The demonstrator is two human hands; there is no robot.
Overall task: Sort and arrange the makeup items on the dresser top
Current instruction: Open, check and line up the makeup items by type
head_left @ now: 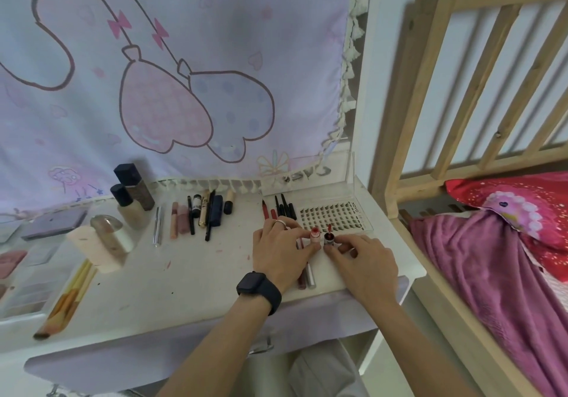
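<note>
My left hand (281, 249), with a ring and a black watch, pinches a small pink lip tint tube (314, 234) standing upright on the white dresser top (184, 276). Right beside it my right hand (358, 258) pinches a dark red lip tint tube (329, 239), also upright. Both stand just in front of an open clear case of false lashes (333, 216). Two slim lip glosses (307, 273) lie under and between my hands. Dark and red pencils (281, 207) lie behind my left hand.
A row of pens, glosses and mascaras (196, 215) lies mid-table. Two foundation bottles (132, 195), a pink sponge (92, 247), brushes (69, 298) and palettes (53, 221) are at the left. A wooden bed frame (436, 120) with pink bedding borders the right.
</note>
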